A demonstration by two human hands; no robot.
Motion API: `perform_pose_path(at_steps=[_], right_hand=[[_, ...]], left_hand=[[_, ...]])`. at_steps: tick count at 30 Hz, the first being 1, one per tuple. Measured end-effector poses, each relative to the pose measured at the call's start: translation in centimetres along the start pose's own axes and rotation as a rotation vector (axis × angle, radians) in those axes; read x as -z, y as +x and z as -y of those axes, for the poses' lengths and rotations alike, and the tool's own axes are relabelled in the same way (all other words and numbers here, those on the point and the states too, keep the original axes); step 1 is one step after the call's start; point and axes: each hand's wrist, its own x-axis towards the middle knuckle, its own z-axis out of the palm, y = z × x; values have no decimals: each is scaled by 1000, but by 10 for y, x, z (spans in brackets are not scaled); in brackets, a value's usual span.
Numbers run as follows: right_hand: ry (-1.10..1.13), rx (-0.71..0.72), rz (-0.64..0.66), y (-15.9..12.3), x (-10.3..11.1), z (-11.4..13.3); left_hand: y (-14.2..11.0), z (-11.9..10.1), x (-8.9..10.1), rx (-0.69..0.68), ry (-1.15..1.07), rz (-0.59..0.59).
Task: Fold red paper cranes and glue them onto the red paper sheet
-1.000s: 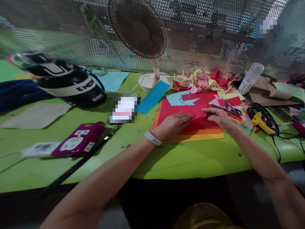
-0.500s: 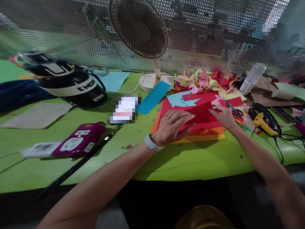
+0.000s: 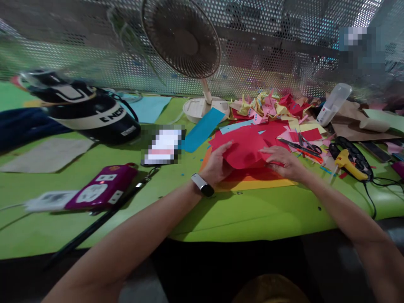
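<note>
A: Grip state?
B: Left grip (image 3: 217, 165) and right grip (image 3: 282, 162) both on the red sheet (image 3: 244, 147), bowed between them.
A: Tip?
B: Light, even hold; avoid creasing. Mind cutter (image 3: 302, 151) beyond right grip.

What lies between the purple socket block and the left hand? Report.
In the head view, the black strap with its metal clip, by the purple socket block, then green tabletop with small blue specks, up to the left hand.
</note>
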Motion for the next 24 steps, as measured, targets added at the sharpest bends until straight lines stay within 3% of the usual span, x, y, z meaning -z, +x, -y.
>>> perform_pose_path(at_steps=[2, 6, 14, 24], right_hand=[[-58, -22, -85, 0, 1, 0], [-44, -164, -194, 1, 3, -2], [67, -332, -201, 2, -2, -8], [-34, -326, -304, 2, -7, -4]], left_hand=[[4, 2, 5, -15, 41, -53], [3, 1, 11, -70, 85, -34], [4, 4, 15, -134, 232, 24], [-23, 5, -13, -208, 100, 136]])
